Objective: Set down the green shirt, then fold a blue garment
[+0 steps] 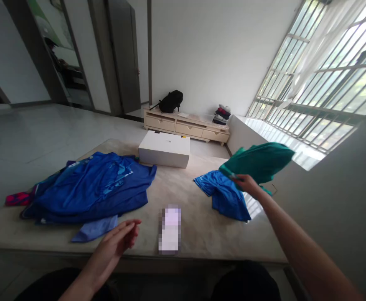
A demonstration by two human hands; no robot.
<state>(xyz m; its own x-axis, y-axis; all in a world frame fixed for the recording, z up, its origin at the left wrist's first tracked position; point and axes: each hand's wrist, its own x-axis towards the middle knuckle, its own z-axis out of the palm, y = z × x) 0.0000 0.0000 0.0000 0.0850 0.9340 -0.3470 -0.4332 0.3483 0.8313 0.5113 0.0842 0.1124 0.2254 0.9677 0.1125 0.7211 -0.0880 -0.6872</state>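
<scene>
My right hand (pixel 245 182) is stretched out to the right and grips a folded green garment (pixel 260 161), lifted above a folded blue garment (pixel 225 194) on the beige table (pixel 183 184). My left hand (pixel 120 238) hovers open near the table's front edge, fingers apart, holding nothing. It is nearest a light blue cloth (pixel 95 229) that sticks out from under a pile of blue shirts (pixel 92 188) on the left. A pink and dark cloth (pixel 18 198) lies at the pile's left end.
A white box (pixel 164 149) sits at the table's far side. A blurred-out flat object (pixel 169 229) lies near the front edge. Beyond stand a low cabinet (pixel 186 125) with a black backpack (pixel 170 101) and stacked clothes (pixel 222 115). A barred window (pixel 327 75) is at right.
</scene>
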